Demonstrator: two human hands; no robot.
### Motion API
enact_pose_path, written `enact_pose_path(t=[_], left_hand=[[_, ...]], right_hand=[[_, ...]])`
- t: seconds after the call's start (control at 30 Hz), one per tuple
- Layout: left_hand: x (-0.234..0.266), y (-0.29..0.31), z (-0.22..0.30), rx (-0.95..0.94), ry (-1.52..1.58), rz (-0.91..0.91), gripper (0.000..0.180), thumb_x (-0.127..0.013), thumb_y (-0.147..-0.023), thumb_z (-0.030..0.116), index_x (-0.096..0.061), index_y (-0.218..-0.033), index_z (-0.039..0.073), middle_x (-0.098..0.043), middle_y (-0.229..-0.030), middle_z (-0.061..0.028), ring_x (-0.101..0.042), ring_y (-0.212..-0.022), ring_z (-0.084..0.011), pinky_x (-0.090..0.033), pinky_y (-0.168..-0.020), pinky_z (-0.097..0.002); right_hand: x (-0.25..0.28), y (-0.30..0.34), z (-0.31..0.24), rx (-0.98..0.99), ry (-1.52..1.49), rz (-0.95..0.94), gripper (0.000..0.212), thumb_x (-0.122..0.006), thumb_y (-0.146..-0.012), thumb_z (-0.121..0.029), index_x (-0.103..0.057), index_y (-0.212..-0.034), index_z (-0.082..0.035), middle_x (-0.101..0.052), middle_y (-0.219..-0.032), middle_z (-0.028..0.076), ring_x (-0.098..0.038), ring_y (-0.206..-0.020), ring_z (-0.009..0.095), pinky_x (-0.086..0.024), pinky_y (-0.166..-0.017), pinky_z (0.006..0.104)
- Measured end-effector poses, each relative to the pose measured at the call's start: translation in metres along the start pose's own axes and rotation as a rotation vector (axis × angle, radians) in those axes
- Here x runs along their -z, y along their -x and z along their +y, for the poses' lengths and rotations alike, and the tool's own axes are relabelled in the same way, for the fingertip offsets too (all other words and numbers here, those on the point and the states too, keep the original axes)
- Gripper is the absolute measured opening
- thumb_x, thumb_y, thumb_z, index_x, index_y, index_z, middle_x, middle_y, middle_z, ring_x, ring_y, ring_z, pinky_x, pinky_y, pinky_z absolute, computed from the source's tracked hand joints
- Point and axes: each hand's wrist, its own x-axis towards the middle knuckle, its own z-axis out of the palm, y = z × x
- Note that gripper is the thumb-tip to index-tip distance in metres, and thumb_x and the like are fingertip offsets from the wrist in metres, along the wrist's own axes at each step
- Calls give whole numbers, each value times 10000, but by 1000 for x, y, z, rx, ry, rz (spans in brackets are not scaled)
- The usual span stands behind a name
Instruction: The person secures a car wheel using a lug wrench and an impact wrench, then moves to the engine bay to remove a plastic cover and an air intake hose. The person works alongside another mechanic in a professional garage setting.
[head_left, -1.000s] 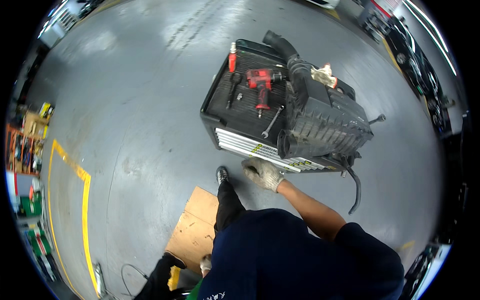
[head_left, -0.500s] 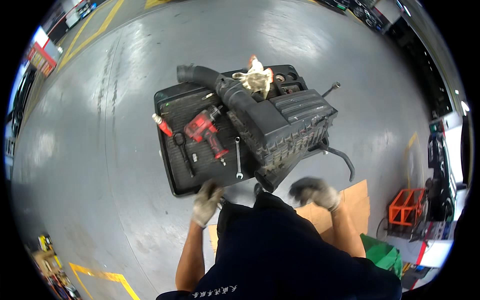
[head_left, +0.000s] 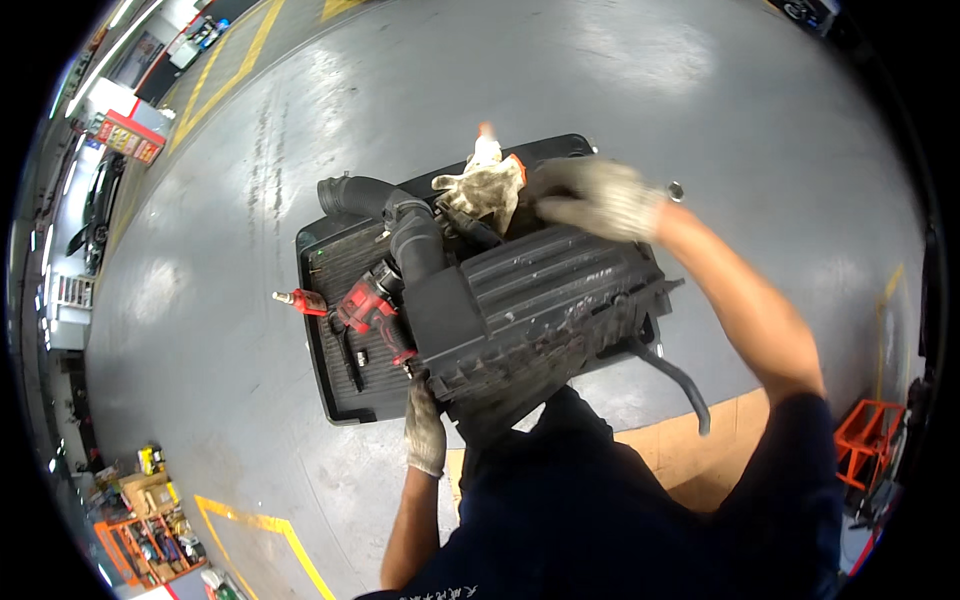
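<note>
A black plastic air filter box [head_left: 560, 290] with a ribbed lid sits tilted over the right part of a black tray [head_left: 380, 412]. Its corrugated intake hose [head_left: 365, 197] points to the far left. My left hand [head_left: 425, 435], in a greyish work glove, grips the box's near left corner; its fingertips are partly hidden. Beyond the box's far edge, my gloved right hand [head_left: 600, 197] is over the tray's far right part, its fingers smeared by motion. Left of that hand lies a pair of soiled white gloves [head_left: 485, 188] with orange cuffs.
On the tray are a red-and-black cordless impact wrench [head_left: 370, 308], a black ratchet [head_left: 347, 352] and a small socket [head_left: 362, 357]. A red bottle [head_left: 308, 301] lies across its left rim. A black hose [head_left: 680, 385] sticks out at right. Cardboard [head_left: 720, 430] covers floor nearby.
The box has shifted left and nearer to me, covering the combination wrench. My left hand has come to its corner. My right hand has reached from near my legs to beyond the box.
</note>
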Motion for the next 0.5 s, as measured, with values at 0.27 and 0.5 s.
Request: enact_pose_path(t=[0.27, 0.5], left_hand=[[-75, 69, 21, 331, -21, 488, 560, -533, -1077, 466, -552, -1387, 0, -661, -1211, -120, -619, -1083, -184, -513, -952, -332], [-99, 79, 40, 477, 563, 558, 377, -658, -1031, 328, -683, -1159, -26, -703, -991, -51, -619, -880, -132, -515, -797, -290]], right_hand=[[-139, -191, 51, 252, 664, -720, 628, -432, -1041, -440, -394, -1598, -151, -329, -1681, 54, -332, -1533, 155, -257, -1261, 403], [-238, -252, 117, 159, 521, -682, 600, -578, -965, -452, -523, -1483, -154, -493, -1530, 114, -451, -1424, 296, -345, -1178, 458]])
